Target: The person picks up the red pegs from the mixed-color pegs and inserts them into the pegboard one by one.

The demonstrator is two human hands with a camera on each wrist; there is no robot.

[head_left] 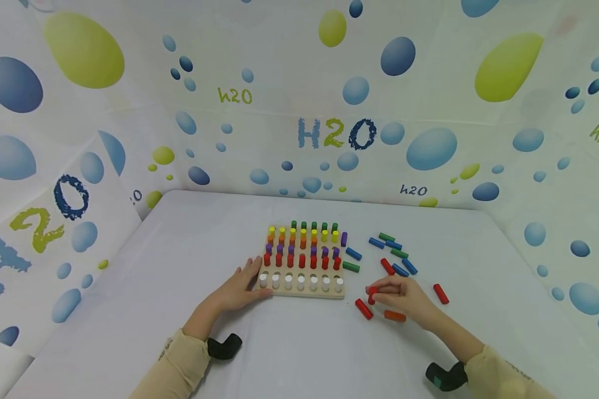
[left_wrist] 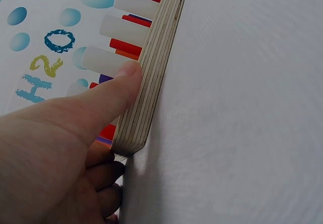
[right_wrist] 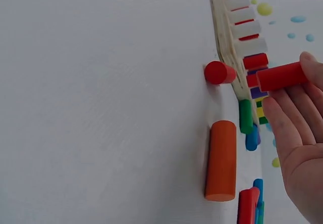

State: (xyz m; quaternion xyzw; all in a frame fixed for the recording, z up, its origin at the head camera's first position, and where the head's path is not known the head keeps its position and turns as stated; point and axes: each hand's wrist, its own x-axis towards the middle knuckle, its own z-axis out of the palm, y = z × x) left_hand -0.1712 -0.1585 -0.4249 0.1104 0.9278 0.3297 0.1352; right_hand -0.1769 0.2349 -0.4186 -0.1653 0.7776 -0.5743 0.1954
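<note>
A wooden pegboard (head_left: 304, 293) bears rows of white, red, purple, orange, yellow and green pegs, the white row nearest the person. My left hand (head_left: 237, 288) rests against its near left corner, the thumb (left_wrist: 118, 90) along the front edge and the other fingers by the left side. Right of the board, my right hand (head_left: 404, 299) pinches a red peg (right_wrist: 282, 76) between thumb and fingers, held above the table. Below that hand lie another red peg (head_left: 364, 309) and an orange peg (head_left: 395, 316).
Loose blue, green and red pegs, such as a blue peg (head_left: 376, 243) and a red peg (head_left: 441, 293), lie scattered right of the board. A green peg (head_left: 351, 266) lies close by its right edge. Patterned sheeting (head_left: 279, 111) stands behind the white table (head_left: 204, 233).
</note>
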